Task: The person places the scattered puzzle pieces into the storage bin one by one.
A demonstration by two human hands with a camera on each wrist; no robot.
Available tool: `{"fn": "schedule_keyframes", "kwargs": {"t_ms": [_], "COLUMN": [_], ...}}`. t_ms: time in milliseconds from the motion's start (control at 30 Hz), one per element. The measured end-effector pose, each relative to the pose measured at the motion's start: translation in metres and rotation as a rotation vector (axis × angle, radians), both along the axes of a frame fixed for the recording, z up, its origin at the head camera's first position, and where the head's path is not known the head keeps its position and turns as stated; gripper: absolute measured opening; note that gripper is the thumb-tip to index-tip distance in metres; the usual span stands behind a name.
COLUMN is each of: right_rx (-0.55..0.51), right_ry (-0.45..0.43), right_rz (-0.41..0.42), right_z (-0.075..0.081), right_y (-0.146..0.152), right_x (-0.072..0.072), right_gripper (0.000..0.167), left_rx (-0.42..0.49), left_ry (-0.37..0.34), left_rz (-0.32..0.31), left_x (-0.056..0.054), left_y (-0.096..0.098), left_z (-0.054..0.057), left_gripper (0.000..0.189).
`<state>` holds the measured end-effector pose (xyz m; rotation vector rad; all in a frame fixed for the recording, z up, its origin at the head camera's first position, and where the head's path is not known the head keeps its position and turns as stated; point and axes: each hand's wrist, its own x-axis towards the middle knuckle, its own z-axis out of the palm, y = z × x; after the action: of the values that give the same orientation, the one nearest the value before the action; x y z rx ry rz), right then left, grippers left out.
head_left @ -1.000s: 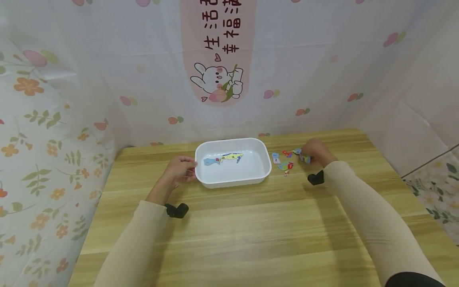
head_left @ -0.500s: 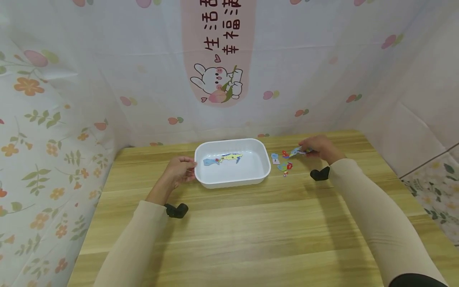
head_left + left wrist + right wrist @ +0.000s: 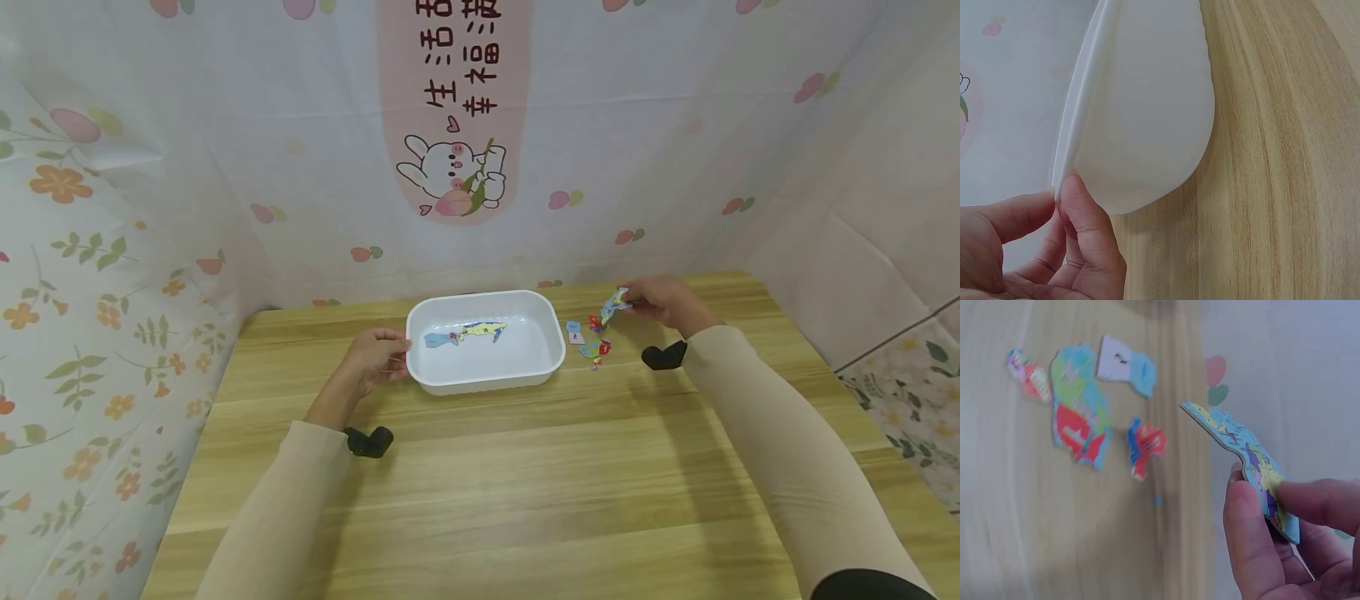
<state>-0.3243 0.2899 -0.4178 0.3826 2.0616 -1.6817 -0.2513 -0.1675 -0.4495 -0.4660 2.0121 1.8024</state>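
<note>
My left hand (image 3: 372,356) pinches the left rim of a white plastic tray (image 3: 487,386) between thumb and fingers; the left wrist view shows the rim (image 3: 1075,125) in that pinch. Inside the tray lie a blue puzzle piece (image 3: 437,340) and a yellow one (image 3: 480,330), close together. My right hand (image 3: 667,302) holds a map puzzle piece (image 3: 1254,465) by one end, tilted and raised above the table. On the table below it are a red and blue piece (image 3: 1143,447), a green and red piece (image 3: 1075,394), a white and blue piece (image 3: 1124,365) and a small red piece (image 3: 1029,376).
The wood-grain table (image 3: 480,492) ends at a patterned cloth (image 3: 322,167) hung behind it. More cloth hangs at the left and right sides. Black wrist mounts (image 3: 369,442) sit by both wrists.
The right hand has picked up the map puzzle piece and lifted it, with the piece now tilted upward. The left hand and tray stay put.
</note>
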Motion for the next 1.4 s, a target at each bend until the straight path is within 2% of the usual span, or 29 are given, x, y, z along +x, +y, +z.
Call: {"fn": "schedule_keyframes", "kwargs": {"t_ms": [200,400,600,700,967,1267,1400], "right_rx": [-0.098,-0.24,-0.337,-0.362,-0.27,-0.214,-0.18], "right_ry": [-0.024,-0.032,-0.075,-0.082,-0.074,-0.061,-0.045], "right_rz": [-0.074,-0.164,-0.231,-0.216,-0.186,-0.085,-0.07], "right_z": [0.009,0.014,0.018,0.019,0.017,0.017,0.017], "right_y": [-0.007,-0.015,-0.026,-0.033,-0.056,-0.079,-0.086], "right_x": [-0.001,0.0,0.0,0.0,-0.003,-0.002,-0.001], "right_gripper": [0.049,0.007,0.009,0.009,0.01,0.005,0.003], "left_rx": [-0.003,-0.005,-0.007,-0.011,-0.015,-0.005,-0.01], "left_ry": [0.003,0.004,0.006,0.004,-0.005,-0.002,0.002], "left_rz": [-0.001,-0.001,-0.004,-0.005,-0.003,0.002,0.004], "left_x": [0.002,0.001,0.0,-0.001,0.0,-0.001,-0.001], "left_y": [0.0,0.0,0.0,0.0,0.0,0.0,0.0], "left_z": [0.001,0.0,-0.001,-0.001,-0.002,-0.002,-0.003], "left_gripper": [0.026,0.026,0.027,0.029,0.03,0.027,0.027]}}
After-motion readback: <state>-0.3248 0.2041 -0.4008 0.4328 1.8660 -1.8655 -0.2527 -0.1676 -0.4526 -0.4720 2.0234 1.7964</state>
